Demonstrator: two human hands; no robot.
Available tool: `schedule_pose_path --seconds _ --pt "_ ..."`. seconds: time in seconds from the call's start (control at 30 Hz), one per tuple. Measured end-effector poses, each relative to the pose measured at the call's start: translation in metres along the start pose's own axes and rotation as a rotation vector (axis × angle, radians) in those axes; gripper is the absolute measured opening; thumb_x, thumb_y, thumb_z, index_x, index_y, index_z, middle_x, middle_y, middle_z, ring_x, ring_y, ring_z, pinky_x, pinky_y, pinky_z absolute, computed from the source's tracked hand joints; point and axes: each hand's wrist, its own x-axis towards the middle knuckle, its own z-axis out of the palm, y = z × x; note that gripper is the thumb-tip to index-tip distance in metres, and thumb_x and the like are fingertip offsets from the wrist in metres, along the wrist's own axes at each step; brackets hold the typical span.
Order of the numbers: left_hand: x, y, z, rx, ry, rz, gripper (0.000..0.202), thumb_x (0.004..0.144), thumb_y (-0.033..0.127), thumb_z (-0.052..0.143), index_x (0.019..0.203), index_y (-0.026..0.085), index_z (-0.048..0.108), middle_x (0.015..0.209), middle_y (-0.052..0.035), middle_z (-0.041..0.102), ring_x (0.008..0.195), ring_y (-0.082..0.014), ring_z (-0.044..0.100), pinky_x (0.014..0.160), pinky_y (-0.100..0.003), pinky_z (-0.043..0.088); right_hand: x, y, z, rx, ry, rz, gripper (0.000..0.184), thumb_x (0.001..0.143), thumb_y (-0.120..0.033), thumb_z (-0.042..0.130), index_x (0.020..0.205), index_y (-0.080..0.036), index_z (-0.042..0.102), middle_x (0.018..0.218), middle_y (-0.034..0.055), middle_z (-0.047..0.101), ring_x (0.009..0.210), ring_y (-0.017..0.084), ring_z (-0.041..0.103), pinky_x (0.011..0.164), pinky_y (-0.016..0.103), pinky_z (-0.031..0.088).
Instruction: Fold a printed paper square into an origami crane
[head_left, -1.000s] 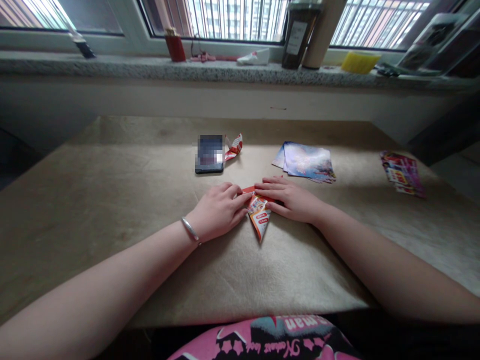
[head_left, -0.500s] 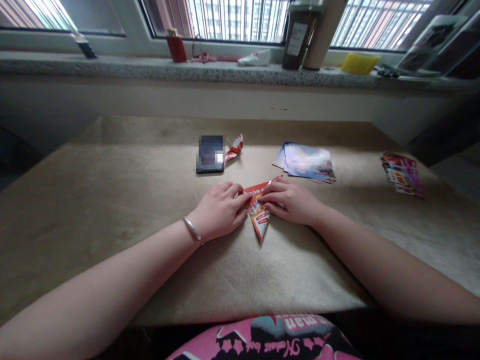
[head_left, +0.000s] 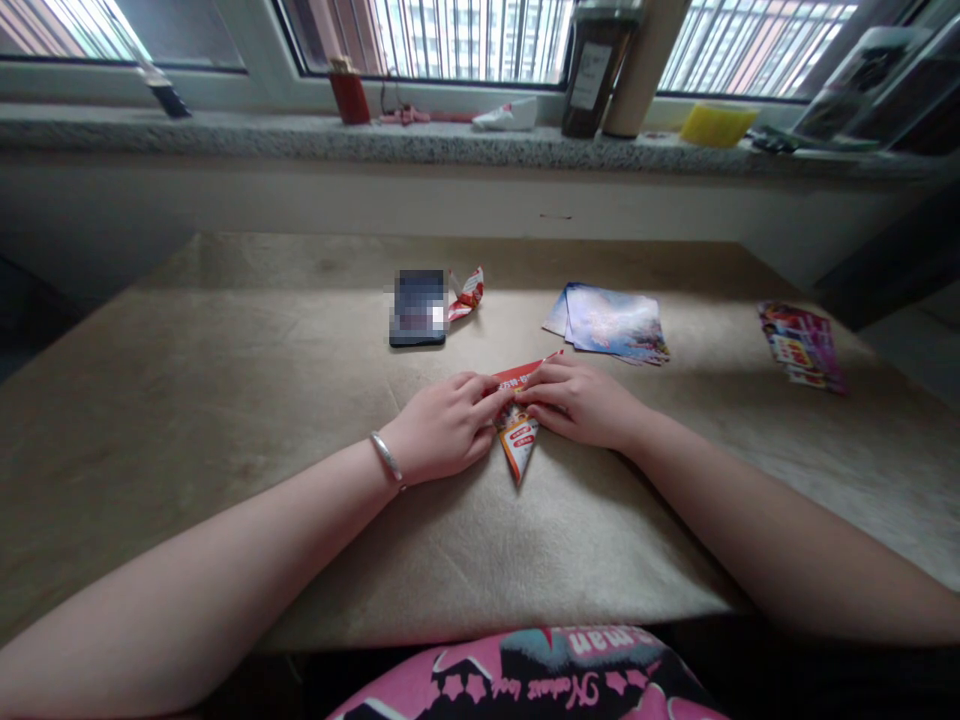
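A folded paper [head_left: 519, 445], red and orange with printed lettering, lies on the table in front of me, its narrow point toward me. My left hand [head_left: 457, 422], with a silver bracelet at the wrist, grips its left side, fingertips pressed on the middle of the paper. From the other side my right hand [head_left: 576, 398] holds the right edge, its fingers bent over the printed face. The fingertips of both hands almost meet. My hands cover parts of the paper's two sides.
Beyond my hands lie a phone [head_left: 418, 308] with a blurred screen, a folded red-and-white paper piece [head_left: 468, 295] and a fan of blue printed sheets [head_left: 616, 320]. Pink-purple leaflets [head_left: 802, 345] rest at the right. A jar [head_left: 596, 75] and a yellow sponge [head_left: 718, 125] stand on the windowsill.
My left hand's fingers have slid slightly right across the paper, toward my right fingertips. My right hand and the paper stay nearly in place.
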Motion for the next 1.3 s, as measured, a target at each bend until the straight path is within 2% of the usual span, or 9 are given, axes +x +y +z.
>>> schedule_pose_path --seconds 0.2,0.5,0.63,0.77,0.9,1.17,1.3 --pt "-0.001 0.001 0.001 0.021 -0.025 -0.022 0.045 0.091 0.029 0.042 0.132 0.012 0.048 0.132 -0.0114 0.051 0.119 -0.0236 0.049 0.103 -0.037 0.041 0.001 -0.002 -0.002 -0.019 -0.002 0.012 0.022 0.089 -0.025 0.049 0.092 -0.017 0.069 0.092 0.0092 0.068 0.087 0.02 0.061 0.079 0.034 0.047" --pt "0.002 0.003 0.0 -0.015 -0.006 -0.006 0.043 0.091 0.029 0.042 0.129 0.012 0.051 0.129 -0.0104 0.055 0.119 -0.0233 0.049 0.103 -0.037 0.041 -0.002 -0.004 -0.004 -0.073 -0.035 0.065 0.017 0.086 -0.021 0.05 0.082 -0.017 0.066 0.087 0.0087 0.069 0.078 0.019 0.062 0.069 0.031 0.045" --pt "0.004 0.005 -0.002 -0.028 -0.017 -0.013 0.041 0.091 0.028 0.04 0.127 0.011 0.052 0.128 -0.0103 0.056 0.117 -0.024 0.049 0.104 -0.039 0.038 -0.003 -0.005 -0.006 -0.049 -0.033 0.053 0.018 0.086 -0.02 0.05 0.079 -0.017 0.066 0.092 0.0075 0.07 0.079 0.018 0.063 0.071 0.03 0.046" --pt "0.003 0.005 -0.004 -0.017 -0.053 -0.031 0.045 0.09 0.029 0.041 0.132 0.018 0.048 0.13 -0.0081 0.054 0.116 -0.0252 0.049 0.107 -0.045 0.033 -0.004 -0.004 -0.01 -0.028 -0.052 0.048 0.019 0.085 -0.02 0.05 0.079 -0.018 0.068 0.092 0.0065 0.07 0.081 0.018 0.063 0.073 0.03 0.047" --pt "0.002 0.005 -0.005 0.001 -0.072 -0.025 0.049 0.088 0.031 0.043 0.136 0.021 0.045 0.131 -0.0073 0.053 0.117 -0.026 0.048 0.107 -0.047 0.03 -0.007 -0.001 -0.015 -0.045 -0.079 0.046 0.019 0.084 -0.021 0.051 0.079 -0.02 0.07 0.09 0.0061 0.07 0.081 0.018 0.063 0.072 0.03 0.047" --pt "0.002 0.006 -0.006 0.021 -0.067 -0.006 0.052 0.086 0.032 0.043 0.136 0.019 0.043 0.129 -0.0096 0.053 0.117 -0.0259 0.047 0.103 -0.042 0.033 -0.01 0.001 -0.021 -0.004 -0.143 0.068 0.02 0.083 -0.018 0.052 0.084 -0.021 0.072 0.094 0.0044 0.071 0.083 0.016 0.064 0.077 0.029 0.048" --pt "0.001 0.006 -0.006 0.025 -0.092 -0.016 0.052 0.085 0.032 0.044 0.136 0.018 0.044 0.13 -0.0101 0.052 0.118 -0.0269 0.045 0.103 -0.043 0.033 -0.011 0.001 -0.026 -0.029 -0.149 0.058 0.02 0.084 -0.023 0.054 0.086 -0.023 0.073 0.099 0.0031 0.071 0.089 0.017 0.064 0.08 0.03 0.048"
